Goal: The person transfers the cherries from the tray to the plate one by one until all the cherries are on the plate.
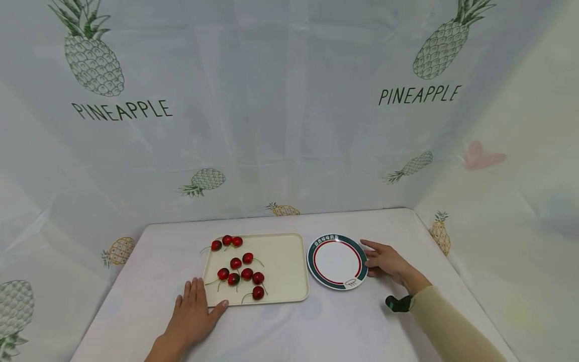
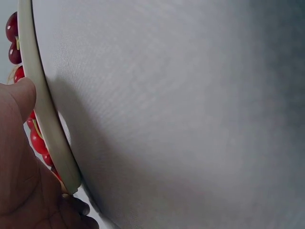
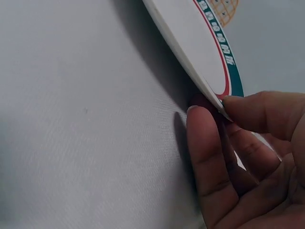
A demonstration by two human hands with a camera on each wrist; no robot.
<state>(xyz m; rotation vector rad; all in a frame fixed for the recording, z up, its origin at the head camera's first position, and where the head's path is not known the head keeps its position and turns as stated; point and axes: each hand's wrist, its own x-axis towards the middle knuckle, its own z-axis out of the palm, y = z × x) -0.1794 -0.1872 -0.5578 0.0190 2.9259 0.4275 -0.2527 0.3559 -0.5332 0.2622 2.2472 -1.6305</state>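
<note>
A cream rectangular tray (image 1: 285, 266) lies on the white tabletop, with several red cherries (image 1: 247, 274) on its left half. At the tray's near left corner rests my left hand (image 1: 192, 314), fingers extended along the left side. Its thumb touches the tray's near rim, as the left wrist view shows. Just right of the tray is a round white plate (image 1: 334, 262) with a green and red border. My right hand (image 1: 391, 264) pinches the plate's right edge. In the right wrist view the thumb (image 3: 259, 110) lies on top of the rim, fingers below it.
White cloth (image 1: 280, 125) printed with pineapples hangs behind the table and at its sides. A black wrist-worn device (image 1: 399, 303) sits beside the right sleeve (image 1: 448, 327). The table's far edge (image 1: 280, 217) runs close behind the tray and plate.
</note>
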